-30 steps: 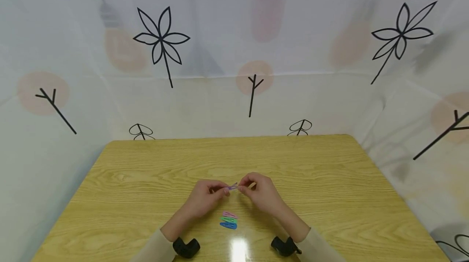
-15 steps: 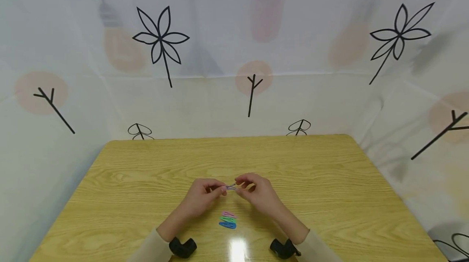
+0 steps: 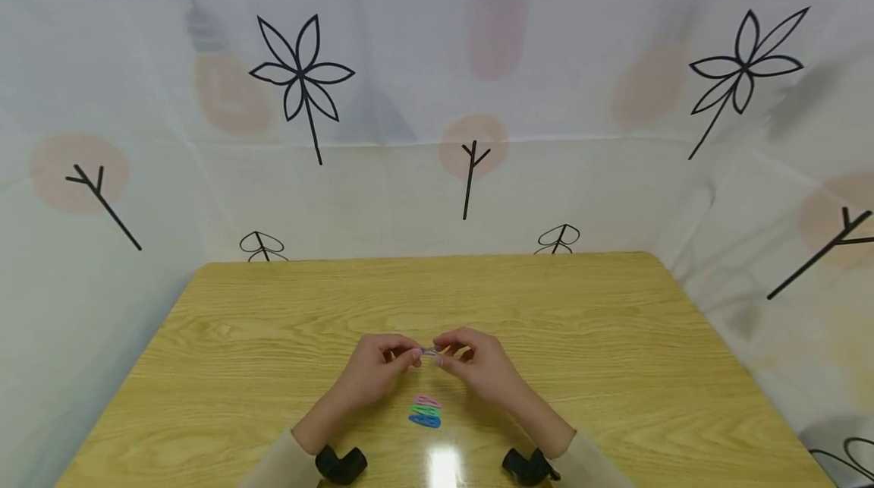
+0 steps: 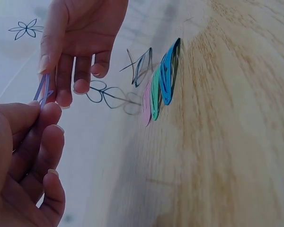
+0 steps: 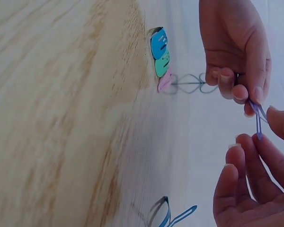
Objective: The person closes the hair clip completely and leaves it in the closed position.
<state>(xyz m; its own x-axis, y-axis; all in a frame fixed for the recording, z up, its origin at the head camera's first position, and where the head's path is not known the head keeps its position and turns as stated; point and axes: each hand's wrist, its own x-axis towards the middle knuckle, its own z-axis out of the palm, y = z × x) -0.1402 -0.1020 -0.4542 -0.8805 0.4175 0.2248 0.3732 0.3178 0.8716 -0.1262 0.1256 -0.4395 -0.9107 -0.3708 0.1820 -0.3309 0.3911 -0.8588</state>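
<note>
Fingers of the left hand (image 3: 375, 368) pinch one end of a purple hair clip (image 3: 430, 352), thumb against forefinger, while the other fingers curl loosely below. Opposite them, the right hand (image 3: 481, 363) has its thumb and forefinger bent round the clip's other end, one on either side of its parted prongs; the remaining fingers are curved and slightly spaced. Both forearms angle inward from the near edge, so the hands face each other with the clip between them, held above the bench (image 3: 273, 397). The clip is slender and smooth, its narrow strips splitting into a V in the left wrist view.

Just nearer the person, three more clips lie on the bench in a tight row: a pink clip (image 3: 428, 401) farthest, a green clip (image 3: 425, 410) in the middle and a blue clip (image 3: 425, 420) nearest. Each is a flat, elongated teardrop with slots cut through it, and the blue one looks glossy in the wrist views.

The bench has a yellowish wood-grain top with wavy streaks and a bright glare spot near its front. Behind it hangs a pale, creased cloth (image 3: 382, 199) printed with black-outlined leaves, bare twigs and soft pinkish discs. Cream sleeves (image 3: 590, 461) end above the wrists, beside rounded black devices (image 3: 341, 465).
</note>
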